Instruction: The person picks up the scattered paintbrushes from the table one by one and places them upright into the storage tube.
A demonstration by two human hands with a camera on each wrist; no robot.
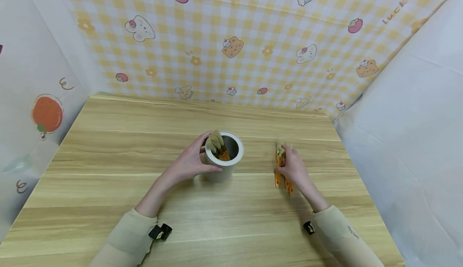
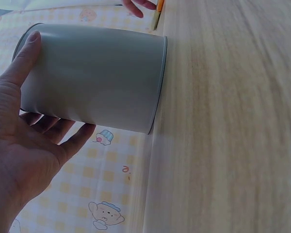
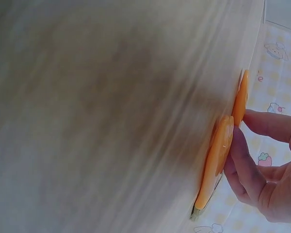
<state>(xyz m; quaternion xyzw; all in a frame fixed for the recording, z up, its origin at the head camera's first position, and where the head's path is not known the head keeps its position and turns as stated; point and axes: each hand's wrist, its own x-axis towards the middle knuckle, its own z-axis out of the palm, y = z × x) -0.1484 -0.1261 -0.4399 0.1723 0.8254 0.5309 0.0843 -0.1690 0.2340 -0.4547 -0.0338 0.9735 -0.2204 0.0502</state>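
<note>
A smooth, matte grey cylindrical cup point(image 1: 225, 158) stands mid-tabletop with orange-handled, pale-bristled brushes point(image 1: 219, 146) inside, and the left hand point(image 1: 188, 163) curls thumb and fingers round its wall. To its right, well apart, the right hand point(image 1: 294, 168) pinches glossy orange-handled loose brushes point(image 1: 279, 170) lying flat on the light, wood-grained tabletop point(image 1: 108, 158). Behind hangs a yellow gingham backdrop point(image 1: 253, 37) of bears, strawberries and cupcakes, lettered "luck".
</note>
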